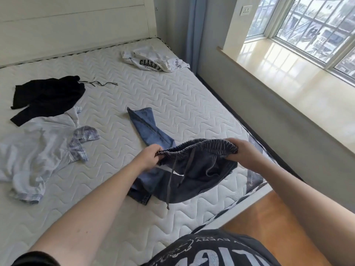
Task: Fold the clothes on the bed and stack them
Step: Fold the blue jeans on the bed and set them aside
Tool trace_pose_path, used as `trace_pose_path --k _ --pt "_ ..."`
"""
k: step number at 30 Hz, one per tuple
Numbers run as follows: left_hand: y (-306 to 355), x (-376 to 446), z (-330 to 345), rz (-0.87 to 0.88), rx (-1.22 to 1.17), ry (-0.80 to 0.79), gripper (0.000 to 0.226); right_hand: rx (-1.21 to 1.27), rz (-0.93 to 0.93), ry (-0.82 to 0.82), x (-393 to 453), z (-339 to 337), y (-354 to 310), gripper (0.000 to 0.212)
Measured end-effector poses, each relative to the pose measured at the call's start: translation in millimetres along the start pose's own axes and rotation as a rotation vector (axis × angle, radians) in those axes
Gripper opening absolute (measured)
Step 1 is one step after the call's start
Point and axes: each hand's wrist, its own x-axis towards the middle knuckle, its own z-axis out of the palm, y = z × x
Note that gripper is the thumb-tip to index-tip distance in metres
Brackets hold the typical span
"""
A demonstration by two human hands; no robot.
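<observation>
Left hand (150,158): I see fingers pinching the shorts (199,169) waistband.
Right hand (244,152): fingers gripping the waistband's other end.
Jeans (149,129): under shorts, on bed (172,96).

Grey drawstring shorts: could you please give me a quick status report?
Left hand and right hand grip the waistband, one at each end. Grey drawstring shorts held up over blue jeans. Nothing folded yet.

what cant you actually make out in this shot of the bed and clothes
- Head view: blue jeans, lower part hidden under the dark grey shorts.
- Left hand and right hand: fingertips buried in the shorts' waistband.
- White printed top: lettering crumpled, partly unreadable.
- Pale shirt: cut off by the left edge.
</observation>
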Motion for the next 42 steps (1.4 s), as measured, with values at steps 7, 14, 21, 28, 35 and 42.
trace_pose_path --k 7,14,21,28,35,42 --pt "20.5 -15.9 -95.2 0.024 0.118 0.098 0.032 -0.172 -0.207 -0.175 14.4 -41.4 -40.2 0.041" --pt "52.9 -27.4 -180.0 0.062 0.233 0.378 0.050 -0.157 -0.401 -0.102 39.5 -69.1 -88.3 0.049" --pt "93.1 -44.5 -251.6 0.127 0.366 0.518 0.052 -0.509 -0.786 0.093 60.8 -90.9 -112.0 0.060" --pt "132.8 -47.9 -294.3 0.188 0.546 0.599 0.069 -0.553 -0.696 0.183 87.5 -123.3 -129.9 0.046" --pt "166.3 -60.7 -322.8 0.227 0.565 0.553 0.062 -0.723 -0.643 0.246 119.2 -159.2 -142.1 0.036" --pt "206.4 -83.5 -368.0 0.389 0.858 0.426 0.069 -0.456 -0.624 0.376 142.2 -227.9 -196.1 0.026"
